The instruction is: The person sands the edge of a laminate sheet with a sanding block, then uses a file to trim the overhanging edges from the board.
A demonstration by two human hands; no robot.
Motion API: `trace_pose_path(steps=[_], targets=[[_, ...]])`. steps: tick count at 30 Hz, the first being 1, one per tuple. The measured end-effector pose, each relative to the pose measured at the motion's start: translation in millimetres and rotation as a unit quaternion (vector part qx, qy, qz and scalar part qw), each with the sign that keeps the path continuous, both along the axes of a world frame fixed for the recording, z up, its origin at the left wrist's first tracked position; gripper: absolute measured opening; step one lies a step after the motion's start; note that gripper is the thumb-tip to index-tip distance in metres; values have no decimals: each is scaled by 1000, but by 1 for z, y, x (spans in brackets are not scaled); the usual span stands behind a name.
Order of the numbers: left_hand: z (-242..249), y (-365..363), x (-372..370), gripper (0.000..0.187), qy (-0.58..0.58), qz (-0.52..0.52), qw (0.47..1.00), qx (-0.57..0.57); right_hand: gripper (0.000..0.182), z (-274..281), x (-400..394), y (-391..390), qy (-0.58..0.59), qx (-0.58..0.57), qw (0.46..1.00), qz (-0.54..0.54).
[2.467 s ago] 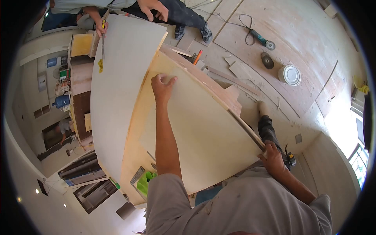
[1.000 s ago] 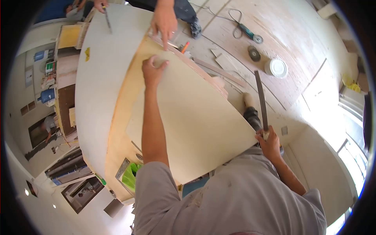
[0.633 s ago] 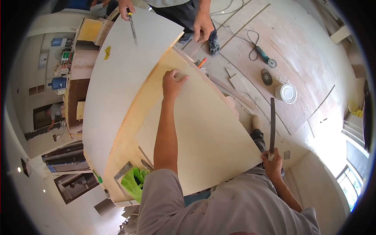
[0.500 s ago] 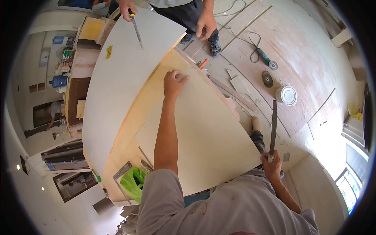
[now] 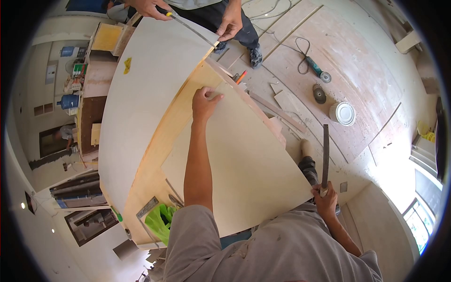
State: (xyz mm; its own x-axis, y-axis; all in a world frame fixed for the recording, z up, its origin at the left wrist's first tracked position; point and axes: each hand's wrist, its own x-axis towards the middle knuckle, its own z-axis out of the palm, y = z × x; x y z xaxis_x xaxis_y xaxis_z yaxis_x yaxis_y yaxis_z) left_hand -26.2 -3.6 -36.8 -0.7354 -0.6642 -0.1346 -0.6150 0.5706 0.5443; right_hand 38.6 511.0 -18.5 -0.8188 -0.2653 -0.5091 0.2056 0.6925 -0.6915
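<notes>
Worktop's far end: co-worker's file (image 5: 190,27) lower (flatter).

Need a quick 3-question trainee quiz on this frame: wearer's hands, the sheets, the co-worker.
1. True or false: the wearer's left hand lies flat on the cream sheet.
2. What does the right hand hold?
A. the white tin
B. the long dark file
C. the angle grinder
3. Where is the co-worker's file working?

Key:
1. True.
2. B; it is gripped at its lower end and points up, away from the sheet's edge.
3. At the far corner of the white sheet, one hand on the handle, the other hand at its tip.
</notes>
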Motion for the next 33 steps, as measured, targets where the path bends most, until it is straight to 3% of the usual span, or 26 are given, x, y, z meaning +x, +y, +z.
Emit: trace_pose_path(steps=[33], targets=[[-3, -5, -1, 46, 3, 6, 999, 36, 24, 10, -7, -3, -9, -34, 999, -5]])
